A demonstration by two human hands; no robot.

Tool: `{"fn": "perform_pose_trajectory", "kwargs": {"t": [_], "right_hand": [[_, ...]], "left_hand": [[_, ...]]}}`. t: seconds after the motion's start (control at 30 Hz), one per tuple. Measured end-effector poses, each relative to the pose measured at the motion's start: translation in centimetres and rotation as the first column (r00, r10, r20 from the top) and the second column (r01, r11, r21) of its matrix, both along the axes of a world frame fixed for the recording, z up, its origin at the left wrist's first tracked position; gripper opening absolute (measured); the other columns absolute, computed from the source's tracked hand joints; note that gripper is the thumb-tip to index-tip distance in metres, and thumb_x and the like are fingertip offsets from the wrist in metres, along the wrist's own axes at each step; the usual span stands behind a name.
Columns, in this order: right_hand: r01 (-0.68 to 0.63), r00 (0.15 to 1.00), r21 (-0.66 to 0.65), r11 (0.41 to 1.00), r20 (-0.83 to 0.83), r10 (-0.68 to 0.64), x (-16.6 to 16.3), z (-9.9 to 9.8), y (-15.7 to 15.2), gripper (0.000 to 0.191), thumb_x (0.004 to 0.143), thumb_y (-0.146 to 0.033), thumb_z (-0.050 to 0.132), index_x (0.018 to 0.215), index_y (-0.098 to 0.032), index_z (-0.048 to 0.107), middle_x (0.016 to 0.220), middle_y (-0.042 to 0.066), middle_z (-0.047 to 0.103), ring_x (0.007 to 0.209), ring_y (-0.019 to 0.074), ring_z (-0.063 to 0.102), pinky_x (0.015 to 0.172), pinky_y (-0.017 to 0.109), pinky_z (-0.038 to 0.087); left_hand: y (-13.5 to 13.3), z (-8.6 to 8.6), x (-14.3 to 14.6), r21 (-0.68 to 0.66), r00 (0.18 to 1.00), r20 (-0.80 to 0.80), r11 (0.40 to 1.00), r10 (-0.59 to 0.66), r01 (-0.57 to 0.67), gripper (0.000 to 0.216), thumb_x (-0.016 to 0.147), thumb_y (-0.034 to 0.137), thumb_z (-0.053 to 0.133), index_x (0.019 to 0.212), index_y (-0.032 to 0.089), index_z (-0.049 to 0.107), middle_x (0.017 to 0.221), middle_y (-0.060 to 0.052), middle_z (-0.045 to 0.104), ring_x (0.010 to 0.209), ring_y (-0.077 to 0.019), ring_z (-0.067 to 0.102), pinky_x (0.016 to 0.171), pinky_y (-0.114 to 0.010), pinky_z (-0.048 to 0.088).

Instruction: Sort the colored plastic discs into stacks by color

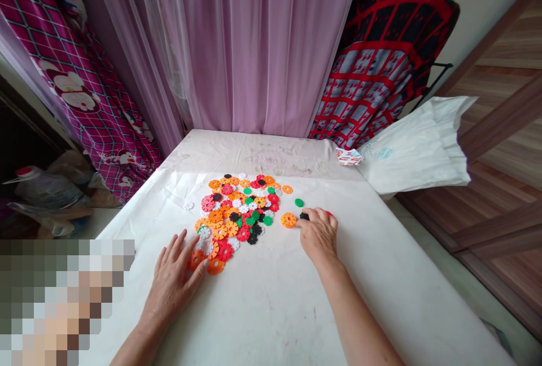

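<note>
A loose pile of notched plastic interlocking discs [219, 232] in orange, red, white, green and black lies on the white-covered table [262, 309]. At the pile's near left edge my left hand [173, 270] is open, fingers spread and touching the discs there. To the right of the pile, my right hand [319, 236] rests with bent fingers, a black disc [304, 216] between thumb and index finger. A red disc [329, 214] shows partly beyond its other fingertips. Close to the thumb lies an orange disc [288, 219], and a green disc [299, 203] sits just beyond the hand.
A white bag [417, 146] stands at the table's right back corner, beside a small patterned piece [349, 156]. Purple curtains [258, 44] hang behind the table. A red and black cloth [372, 66] drapes at the back right. Wooden doors [503, 129] are at the right.
</note>
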State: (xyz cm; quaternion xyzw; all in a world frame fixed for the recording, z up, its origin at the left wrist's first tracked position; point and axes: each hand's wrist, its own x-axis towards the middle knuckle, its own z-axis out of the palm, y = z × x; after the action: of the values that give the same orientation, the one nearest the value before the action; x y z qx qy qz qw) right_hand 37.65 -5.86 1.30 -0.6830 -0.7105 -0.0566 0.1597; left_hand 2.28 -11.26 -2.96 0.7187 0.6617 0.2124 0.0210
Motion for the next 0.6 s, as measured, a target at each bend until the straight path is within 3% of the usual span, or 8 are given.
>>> {"fn": "perform_pose_trajectory", "kwargs": {"t": [0.17,0.33,0.47,0.6], "right_hand": [[-0.016,1.0,-0.013,1.0,-0.023,0.015,-0.2,-0.1,-0.1,0.036,0.085,-0.011,0.049,0.081,-0.033,0.078,0.119,0.007,0.065,0.11,0.0294,0.046,0.09,0.047,0.028],[0.027,0.999,0.024,0.999,-0.042,-0.026,-0.5,1.1,0.7,0.03,0.084,-0.011,0.05,0.083,-0.027,0.076,0.116,0.007,0.067,0.109,0.028,0.048,0.089,0.044,0.029],[-0.097,0.991,-0.014,0.995,-0.092,0.095,-2.9,2.4,3.7,0.027,0.085,-0.015,0.051,0.101,-0.026,0.07,0.112,0.005,0.069,0.108,0.0234,0.052,0.087,0.037,0.033],[-0.237,0.97,-0.129,0.963,-0.091,0.226,-5.5,2.8,7.2,0.023,0.082,-0.025,0.059,0.104,-0.026,0.067,0.108,0.004,0.07,0.109,0.0229,0.052,0.09,0.036,0.033]], "left_hand": [[0.0,-0.2,-0.1,0.004,1.0,0.011,1.0,0.003,-0.003,0.052,0.089,0.051,0.044,0.134,0.028,0.054,0.155,-0.008,0.037,0.144,-0.0311,0.03,0.114,-0.055,0.029],[0.2,-0.3,0.0,0.012,1.0,0.024,1.0,0.009,-0.009,0.05,0.09,0.049,0.043,0.134,0.028,0.055,0.153,-0.008,0.039,0.142,-0.0316,0.033,0.113,-0.055,0.032],[0.9,-0.4,-0.1,0.024,0.998,0.048,0.999,0.036,-0.037,0.049,0.091,0.048,0.04,0.132,0.026,0.056,0.151,-0.009,0.044,0.14,-0.0304,0.037,0.112,-0.054,0.034],[1.9,-0.3,-0.4,0.036,0.995,0.081,0.997,0.065,-0.068,0.048,0.093,0.045,0.038,0.131,0.024,0.057,0.146,-0.01,0.049,0.137,-0.0295,0.042,0.111,-0.053,0.036]]}}
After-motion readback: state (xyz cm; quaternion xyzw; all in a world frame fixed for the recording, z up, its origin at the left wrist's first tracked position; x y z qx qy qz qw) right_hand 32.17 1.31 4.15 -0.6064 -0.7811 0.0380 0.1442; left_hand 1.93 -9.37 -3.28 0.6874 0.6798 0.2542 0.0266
